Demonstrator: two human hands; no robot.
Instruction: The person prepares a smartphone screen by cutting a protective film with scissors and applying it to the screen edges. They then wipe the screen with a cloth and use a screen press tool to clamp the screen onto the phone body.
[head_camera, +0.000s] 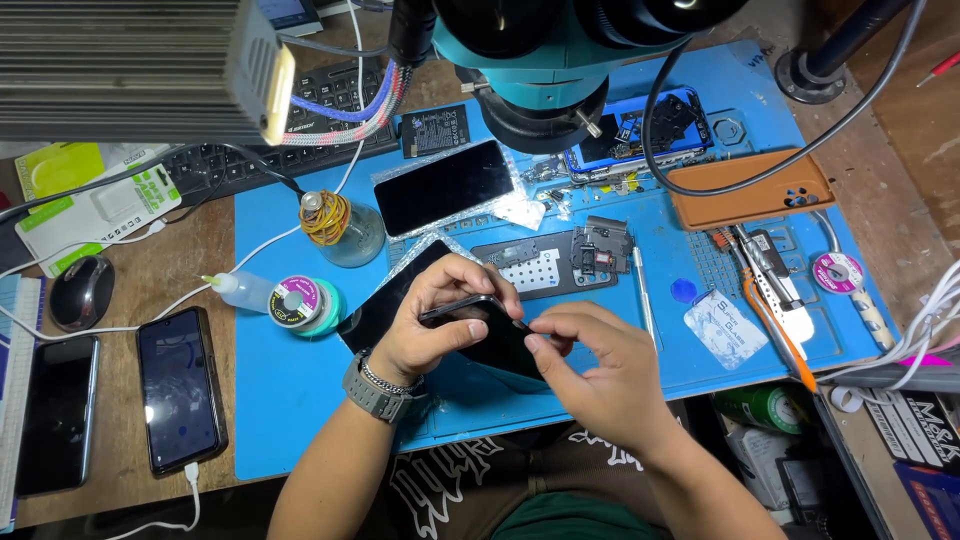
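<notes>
Holding a dark smartphone (480, 325) up off the blue work mat (290, 420), near the mat's front edge at its middle. Left hand (435, 315) wraps the phone's left end, fingers curled over the top edge, thumb underneath, firm grip; grey watch and chain bracelet on that wrist. Right hand (600, 375) meets the phone's right end, thumb and forefinger pinched tight at the edge; cannot tell whether they grip a small tool or only the phone's rim.

Just behind the hands on the mat: a dark screen panel (385, 300) lying tilted, a grey perforated plate (535, 268), small metal parts. Further back, another black phone (443, 185) on a silvery sheet. Teal microscope head (540, 70) hangs over the mat's back edge, an opened phone in a blue frame (640, 135) beneath it. Orange-brown phone case (750, 190) toward the back right corner. Left part of the mat: glass jar with wire coil (335, 225), solder wire spool (300, 303), small squeeze bottle (240, 290). Off the mat, on the wooden desk's left side: a phone on a white cable (180, 388), another dark phone (58, 410), a mouse (82, 290).
</notes>
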